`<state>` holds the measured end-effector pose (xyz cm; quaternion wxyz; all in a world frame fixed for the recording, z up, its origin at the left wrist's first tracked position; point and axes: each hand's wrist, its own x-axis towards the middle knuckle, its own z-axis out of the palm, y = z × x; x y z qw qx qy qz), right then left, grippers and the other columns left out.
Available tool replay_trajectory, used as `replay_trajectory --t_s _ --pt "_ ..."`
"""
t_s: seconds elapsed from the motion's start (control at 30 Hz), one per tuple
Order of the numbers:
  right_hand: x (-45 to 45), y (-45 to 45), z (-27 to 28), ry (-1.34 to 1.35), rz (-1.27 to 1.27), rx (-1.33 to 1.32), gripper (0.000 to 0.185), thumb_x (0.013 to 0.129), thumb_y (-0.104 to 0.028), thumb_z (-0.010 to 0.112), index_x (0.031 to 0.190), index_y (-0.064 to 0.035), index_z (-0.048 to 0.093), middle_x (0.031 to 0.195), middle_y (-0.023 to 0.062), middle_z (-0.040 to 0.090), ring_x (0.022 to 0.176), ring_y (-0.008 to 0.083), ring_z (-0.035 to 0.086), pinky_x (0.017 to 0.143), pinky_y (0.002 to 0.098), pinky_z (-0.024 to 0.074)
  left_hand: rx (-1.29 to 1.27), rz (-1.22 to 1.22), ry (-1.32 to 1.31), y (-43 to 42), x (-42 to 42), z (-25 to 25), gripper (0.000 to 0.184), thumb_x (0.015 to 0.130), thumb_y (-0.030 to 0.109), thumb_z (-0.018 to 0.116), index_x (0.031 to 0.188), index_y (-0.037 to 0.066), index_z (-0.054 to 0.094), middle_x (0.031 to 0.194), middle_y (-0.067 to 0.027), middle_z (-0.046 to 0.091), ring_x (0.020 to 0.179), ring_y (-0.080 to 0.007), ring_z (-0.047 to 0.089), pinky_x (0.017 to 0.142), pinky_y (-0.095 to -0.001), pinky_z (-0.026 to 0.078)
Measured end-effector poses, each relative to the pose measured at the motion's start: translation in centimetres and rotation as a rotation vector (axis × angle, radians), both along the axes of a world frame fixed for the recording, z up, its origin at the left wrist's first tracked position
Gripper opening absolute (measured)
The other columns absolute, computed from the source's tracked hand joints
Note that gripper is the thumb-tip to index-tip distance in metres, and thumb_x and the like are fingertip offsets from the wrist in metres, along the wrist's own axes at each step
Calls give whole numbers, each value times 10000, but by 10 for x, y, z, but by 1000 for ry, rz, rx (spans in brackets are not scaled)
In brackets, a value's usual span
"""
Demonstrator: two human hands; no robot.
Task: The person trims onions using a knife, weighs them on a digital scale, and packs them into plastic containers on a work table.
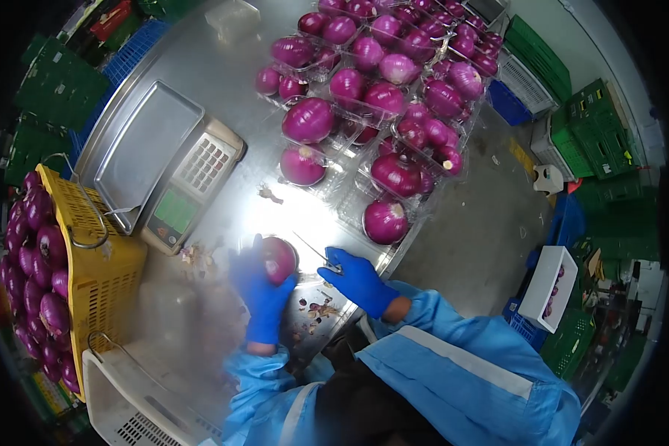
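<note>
My left hand [262,288], in a blue glove, is wrapped round a red onion [279,260] just above the steel table [239,175]. My right hand [358,282], gloved the same, grips a small knife [310,246] whose thin blade points up and left towards the onion. Blade and onion look apart. Below the hands lie onion skins and trimmings [318,311]. Beyond them, clear plastic trays hold several red onions; the nearest onion [386,221] sits at the table's right edge.
A digital scale [193,178] with a metal pan stands on the left. A yellow crate [108,275] full of red onions is beside it, with a white crate [137,401] below. Green crates [598,130] are stacked at right, near a white box [546,290].
</note>
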<state>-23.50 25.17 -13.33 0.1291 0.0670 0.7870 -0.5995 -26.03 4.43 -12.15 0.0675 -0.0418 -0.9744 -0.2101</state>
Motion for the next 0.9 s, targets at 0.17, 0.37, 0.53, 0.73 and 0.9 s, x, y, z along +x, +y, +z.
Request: replay_trajectory --t_s 0.17,0.37,0.53,0.73,0.9 --pt "-16 3 0 -9 134 139 259 870 -217 644 907 14 533 801 172 602 573 226 647 581 352 510 592 232 31 2 23 7 751 775 181 723 1431 61 380 1328 -147 474 1156 -271 482 1005 -397 385" --pt "-5 -11 -32 6 64 -62 219 840 -193 626 907 1 551 737 167 606 595 259 644 574 369 504 808 425 -101 -74 42 -120 330 794 -27 589 1121 11 570 967 -64 612 785 -139 581 686 -267 482" --pt "3 6 28 78 138 68 235 848 -157 647 1009 3 591 771 127 608 650 158 607 621 316 517 1045 544 30 -51 47 -65 217 767 -51 547 970 2 605 817 -61 615 591 -138 581 521 -266 493" --pt "6 47 106 -13 -89 -171 308 882 -120 654 1153 14 596 735 47 585 643 102 610 588 259 511 1155 318 -81 8 9 64 284 748 -61 531 1023 -43 602 860 -112 637 574 -152 587 507 -271 500" --pt "-33 90 135 170 -184 -54 202 853 -175 686 845 -8 573 650 78 591 615 118 645 500 279 492 1061 50 -122 43 -70 99 319 744 -50 521 1053 -58 601 902 -133 652 594 -169 611 517 -266 499"
